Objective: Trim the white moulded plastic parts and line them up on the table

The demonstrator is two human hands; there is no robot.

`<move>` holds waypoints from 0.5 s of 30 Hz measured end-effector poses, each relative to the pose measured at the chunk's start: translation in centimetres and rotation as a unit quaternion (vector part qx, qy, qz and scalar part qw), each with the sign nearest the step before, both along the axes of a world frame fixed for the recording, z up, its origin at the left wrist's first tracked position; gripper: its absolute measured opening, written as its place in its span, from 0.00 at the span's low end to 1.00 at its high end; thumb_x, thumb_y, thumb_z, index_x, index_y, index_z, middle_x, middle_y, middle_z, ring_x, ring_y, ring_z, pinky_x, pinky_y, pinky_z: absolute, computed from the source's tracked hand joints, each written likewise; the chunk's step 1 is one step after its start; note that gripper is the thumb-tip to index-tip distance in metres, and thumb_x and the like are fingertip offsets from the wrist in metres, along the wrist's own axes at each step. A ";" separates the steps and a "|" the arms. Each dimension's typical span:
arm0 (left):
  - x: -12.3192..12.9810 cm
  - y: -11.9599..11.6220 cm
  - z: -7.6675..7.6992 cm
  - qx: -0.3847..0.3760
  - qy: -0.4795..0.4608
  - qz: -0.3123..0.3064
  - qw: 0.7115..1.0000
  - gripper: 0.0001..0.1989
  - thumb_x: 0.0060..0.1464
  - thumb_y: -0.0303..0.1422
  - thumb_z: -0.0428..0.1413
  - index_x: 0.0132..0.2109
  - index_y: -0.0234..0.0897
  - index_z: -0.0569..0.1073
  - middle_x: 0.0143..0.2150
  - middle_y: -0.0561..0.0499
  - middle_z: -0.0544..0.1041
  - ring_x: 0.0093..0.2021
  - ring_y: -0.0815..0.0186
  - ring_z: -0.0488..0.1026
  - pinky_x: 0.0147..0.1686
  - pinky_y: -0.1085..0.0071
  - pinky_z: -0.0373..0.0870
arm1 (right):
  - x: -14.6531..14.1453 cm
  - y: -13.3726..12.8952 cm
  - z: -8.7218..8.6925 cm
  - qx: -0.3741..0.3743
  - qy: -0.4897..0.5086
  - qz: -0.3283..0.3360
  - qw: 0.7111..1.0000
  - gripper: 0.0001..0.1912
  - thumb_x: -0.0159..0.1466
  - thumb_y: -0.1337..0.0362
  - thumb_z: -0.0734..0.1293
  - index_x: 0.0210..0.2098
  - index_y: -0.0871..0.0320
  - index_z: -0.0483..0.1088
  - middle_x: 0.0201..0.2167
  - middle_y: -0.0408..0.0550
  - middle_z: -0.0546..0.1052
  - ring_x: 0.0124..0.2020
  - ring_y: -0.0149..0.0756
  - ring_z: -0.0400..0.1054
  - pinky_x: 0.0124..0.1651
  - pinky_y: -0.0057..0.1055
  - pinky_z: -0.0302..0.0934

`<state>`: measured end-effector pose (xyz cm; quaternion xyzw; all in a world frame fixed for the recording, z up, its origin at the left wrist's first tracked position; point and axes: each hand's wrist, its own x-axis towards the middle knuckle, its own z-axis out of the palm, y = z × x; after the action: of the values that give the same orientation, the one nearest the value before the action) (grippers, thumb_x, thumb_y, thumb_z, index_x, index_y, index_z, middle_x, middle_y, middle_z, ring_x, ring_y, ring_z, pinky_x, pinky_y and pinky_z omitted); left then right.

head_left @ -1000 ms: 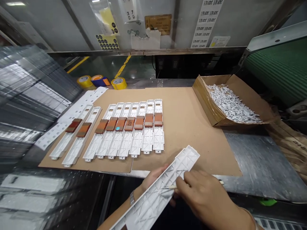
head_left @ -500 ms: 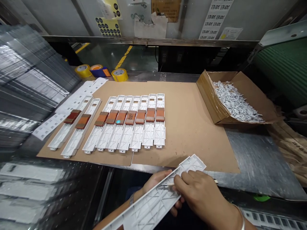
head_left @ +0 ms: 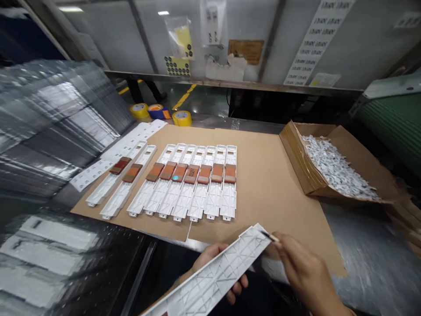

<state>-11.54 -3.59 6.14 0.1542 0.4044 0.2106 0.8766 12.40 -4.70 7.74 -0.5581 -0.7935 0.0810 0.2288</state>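
My left hand (head_left: pixel 210 259) grips a long white plastic strip (head_left: pixel 210 278) from beneath, with fingertips curled around its lower edge. The strip has a ribbed lattice face and slants from the bottom edge up to the right. In my right hand (head_left: pixel 302 263) is a slim tool with a pale handle (head_left: pixel 273 238). Its thin dark tip touches or hovers just over the strip's far upper end; blur hides which. Beyond, on the cardboard sheet (head_left: pixel 259 184), lie several similar white strips (head_left: pixel 228 202), each with a reddish-brown block (head_left: pixel 230 173) across it.
An open cardboard box (head_left: pixel 296 162) full of small white parts (head_left: pixel 338 164) stands at the right. Tape rolls (head_left: pixel 182 118) sit along the back edge, near printed label sheets (head_left: pixel 108 156). Stacked clear trays (head_left: pixel 62 123) rise at the left. More white pieces (head_left: pixel 49 259) lie lower left.
My right hand has moved right and away from the strip's middle, bringing the tool's tip to the strip's far end. My left hand still holds the strip. The camera view has shifted.
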 end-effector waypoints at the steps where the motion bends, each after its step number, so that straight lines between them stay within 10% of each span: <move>1: -0.4 0.5 0.4 -0.008 -0.030 -0.034 0.999 0.22 0.57 0.40 0.44 0.36 0.25 0.75 0.32 0.40 0.76 0.27 0.65 0.72 0.25 0.68 0.68 | 1.4 0.5 -1.4 0.017 -0.043 -0.066 0.997 0.12 0.67 0.61 0.55 0.47 0.53 0.64 0.39 0.48 0.75 0.37 0.38 0.71 0.35 0.32 0.62; 7: -4.4 2.6 1.8 0.030 -0.095 -0.045 0.994 0.20 0.53 0.35 0.41 0.41 0.33 0.75 0.30 0.48 0.78 0.23 0.66 0.73 0.22 0.71 0.65 | 5.9 4.3 -6.9 0.053 -0.150 -0.130 0.979 0.15 0.65 0.59 0.54 0.44 0.49 0.69 0.25 0.51 0.73 0.26 0.48 0.68 0.25 0.41 0.61; 10: -6.2 3.2 2.2 0.048 -0.094 -0.030 0.994 0.17 0.52 0.34 0.43 0.42 0.37 0.74 0.25 0.51 0.77 0.23 0.64 0.74 0.21 0.70 0.66 | 2.9 5.2 -5.0 0.102 -0.153 -0.083 0.979 0.21 0.64 0.56 0.55 0.55 0.53 0.62 0.39 0.58 0.73 0.37 0.52 0.68 0.35 0.47 0.63; 15: -8.3 4.2 3.5 0.049 -0.105 -0.064 0.991 0.21 0.55 0.40 0.44 0.41 0.29 0.75 0.27 0.45 0.77 0.24 0.60 0.74 0.22 0.68 0.67 | -7.5 6.2 0.9 0.017 -0.107 0.260 0.959 0.42 0.59 0.51 0.64 0.65 0.57 0.43 0.59 0.59 0.59 0.59 0.56 0.52 0.58 0.57 0.46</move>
<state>-19.87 0.65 9.68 0.1994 0.2890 0.1884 0.9172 4.92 1.49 8.68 -0.3338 -0.9323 0.0644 0.1232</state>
